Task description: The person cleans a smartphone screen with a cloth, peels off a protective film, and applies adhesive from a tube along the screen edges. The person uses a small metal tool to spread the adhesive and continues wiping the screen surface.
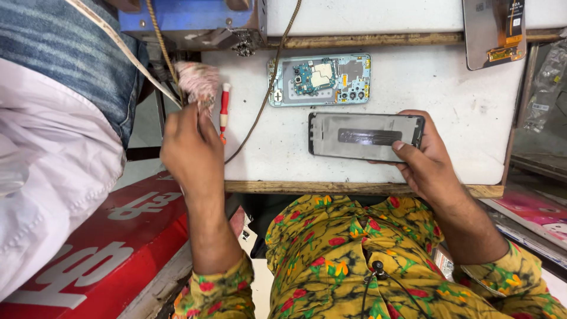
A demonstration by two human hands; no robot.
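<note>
**Screen panel held at the near edge, cloth gripped at the left edge**

The white table [449, 100] is bounded by a wooden strip along its near edge and a raised ledge along the far edge. Open surface is left toward the right edge and in the near left corner. An opened phone body [321, 79], its circuit board exposed, is laid flat near the far edge. Just nearer lies a dark screen panel [361, 136], parallel to the near edge. The panel's right end is pinched by the right hand [431, 162], thumb on top, fingers beneath, wrist crossing the near edge. At the left edge, a pinkish cloth [198, 80] is clutched in the closed fingers of the left hand [188, 147], forearm raised from below. A red-handled screwdriver [224, 109] rests just beside it, and a brown cable [266, 100] trails across the table
</note>
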